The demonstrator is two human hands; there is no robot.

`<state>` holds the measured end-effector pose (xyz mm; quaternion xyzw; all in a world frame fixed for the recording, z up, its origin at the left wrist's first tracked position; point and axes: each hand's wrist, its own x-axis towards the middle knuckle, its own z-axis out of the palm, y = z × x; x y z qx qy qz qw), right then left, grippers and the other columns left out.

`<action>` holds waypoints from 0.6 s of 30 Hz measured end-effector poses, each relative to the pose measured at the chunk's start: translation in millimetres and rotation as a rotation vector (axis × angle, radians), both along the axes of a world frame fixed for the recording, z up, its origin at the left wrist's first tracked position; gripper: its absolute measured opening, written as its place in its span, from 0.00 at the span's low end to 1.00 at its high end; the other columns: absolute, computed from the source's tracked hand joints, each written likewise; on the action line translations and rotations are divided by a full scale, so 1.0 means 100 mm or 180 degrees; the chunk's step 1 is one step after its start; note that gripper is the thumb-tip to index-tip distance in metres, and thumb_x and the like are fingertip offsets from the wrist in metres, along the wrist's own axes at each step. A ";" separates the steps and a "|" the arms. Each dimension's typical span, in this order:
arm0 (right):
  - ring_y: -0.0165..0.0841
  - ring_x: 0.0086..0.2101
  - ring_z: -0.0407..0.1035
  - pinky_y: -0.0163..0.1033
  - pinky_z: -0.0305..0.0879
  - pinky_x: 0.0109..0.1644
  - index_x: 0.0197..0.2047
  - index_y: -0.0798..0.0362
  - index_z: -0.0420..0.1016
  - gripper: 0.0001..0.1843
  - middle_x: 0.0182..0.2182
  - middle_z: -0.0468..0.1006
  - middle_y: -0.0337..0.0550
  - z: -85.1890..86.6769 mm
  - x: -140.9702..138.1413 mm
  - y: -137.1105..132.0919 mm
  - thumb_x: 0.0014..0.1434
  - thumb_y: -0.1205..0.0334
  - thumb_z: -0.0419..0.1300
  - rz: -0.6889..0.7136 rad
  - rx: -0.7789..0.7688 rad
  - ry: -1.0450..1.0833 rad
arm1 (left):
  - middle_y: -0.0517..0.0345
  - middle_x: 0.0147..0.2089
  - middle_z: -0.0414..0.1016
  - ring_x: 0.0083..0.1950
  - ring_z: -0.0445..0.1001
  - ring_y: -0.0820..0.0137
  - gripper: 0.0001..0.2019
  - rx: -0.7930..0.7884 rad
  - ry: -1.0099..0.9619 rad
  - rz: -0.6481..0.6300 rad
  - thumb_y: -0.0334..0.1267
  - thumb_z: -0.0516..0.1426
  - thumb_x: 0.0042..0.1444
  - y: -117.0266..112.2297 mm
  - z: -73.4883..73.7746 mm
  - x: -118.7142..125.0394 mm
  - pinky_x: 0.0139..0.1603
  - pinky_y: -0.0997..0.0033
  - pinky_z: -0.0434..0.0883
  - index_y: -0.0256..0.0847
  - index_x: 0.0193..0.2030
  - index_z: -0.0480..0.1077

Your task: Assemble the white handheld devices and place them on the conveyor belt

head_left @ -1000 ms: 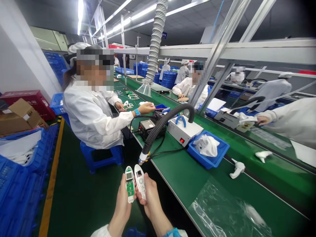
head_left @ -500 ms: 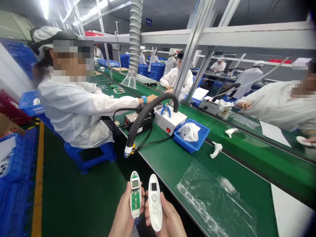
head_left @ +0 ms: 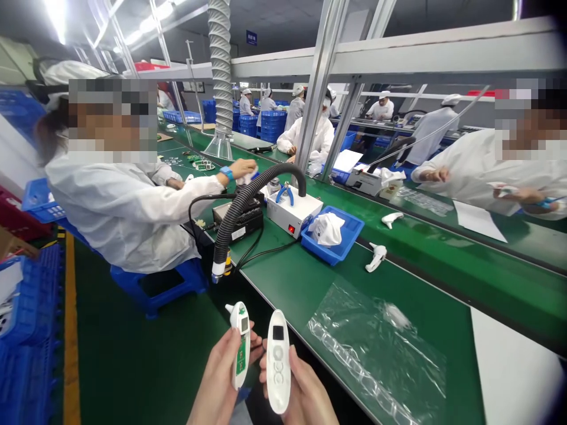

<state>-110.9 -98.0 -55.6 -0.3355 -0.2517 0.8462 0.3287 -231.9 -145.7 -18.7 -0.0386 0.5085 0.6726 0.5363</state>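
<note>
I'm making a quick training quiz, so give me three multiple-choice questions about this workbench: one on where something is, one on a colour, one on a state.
1. Where is the blue tray?
A. On the floor
B. On the stool
C. On the green workbench

2. What colour are the handles of the side cutters?
A. Red
B. Blue
C. Yellow

3. What shows on the white device in the left hand?
A. An exposed green circuit board
B. A closed white shell
C. A black rubber sleeve

Answers:
1. C, it sits on the bench beside the white box.
2. B, blue grips show on that box.
3. A, green board shows along its face.
</note>
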 end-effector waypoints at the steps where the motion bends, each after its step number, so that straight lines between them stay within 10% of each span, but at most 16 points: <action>1: 0.39 0.28 0.74 0.41 0.71 0.32 0.34 0.60 0.81 0.31 0.30 0.80 0.54 0.02 0.02 0.00 0.51 0.36 0.63 0.0025 0.0086 -0.0027 | 0.49 0.42 0.80 0.47 0.77 0.59 0.19 0.0016 0.0081 -0.0065 0.47 0.67 0.47 0.02 0.03 0.03 0.44 0.69 0.76 0.39 0.44 0.75; 8: 0.49 0.48 0.72 0.47 0.69 0.52 0.47 0.51 0.80 0.29 0.45 0.80 0.51 0.20 0.22 -0.01 0.43 0.46 0.72 -0.0401 0.0873 -0.0547 | 0.46 0.48 0.79 0.49 0.76 0.56 0.23 0.0367 0.1090 -0.0799 0.48 0.66 0.48 0.17 0.09 0.34 0.49 0.67 0.73 0.38 0.48 0.73; 18: 0.45 0.39 0.74 0.45 0.72 0.45 0.45 0.52 0.82 0.25 0.38 0.79 0.50 0.14 0.46 -0.01 0.46 0.48 0.71 -0.0793 0.1075 -0.0652 | 0.46 0.48 0.78 0.50 0.75 0.56 0.22 0.0402 0.1149 -0.1202 0.47 0.67 0.47 0.32 0.02 0.73 0.54 0.62 0.71 0.40 0.48 0.75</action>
